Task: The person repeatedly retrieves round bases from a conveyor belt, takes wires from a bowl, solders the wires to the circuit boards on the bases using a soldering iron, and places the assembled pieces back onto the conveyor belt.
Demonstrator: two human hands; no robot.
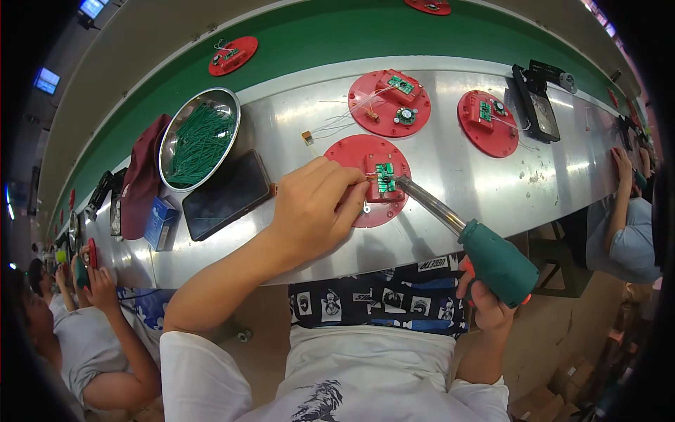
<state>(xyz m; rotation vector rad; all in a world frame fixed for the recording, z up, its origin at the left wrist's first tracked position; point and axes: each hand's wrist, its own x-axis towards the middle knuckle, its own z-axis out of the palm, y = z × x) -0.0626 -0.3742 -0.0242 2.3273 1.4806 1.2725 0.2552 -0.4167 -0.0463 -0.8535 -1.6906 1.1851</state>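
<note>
Two hands work at a shiny metal table (450, 211). The left hand (316, 207) pinches a thin wire against a small green board (384, 178) on a red round plate (351, 151) near the table's front edge. The right hand (485, 299) grips a green soldering tool (492, 260), its tip touching the board.

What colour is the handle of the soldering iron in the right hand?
Dark green, with a metal shaft; the soldering iron handle in the right hand shows in the head view.
</note>
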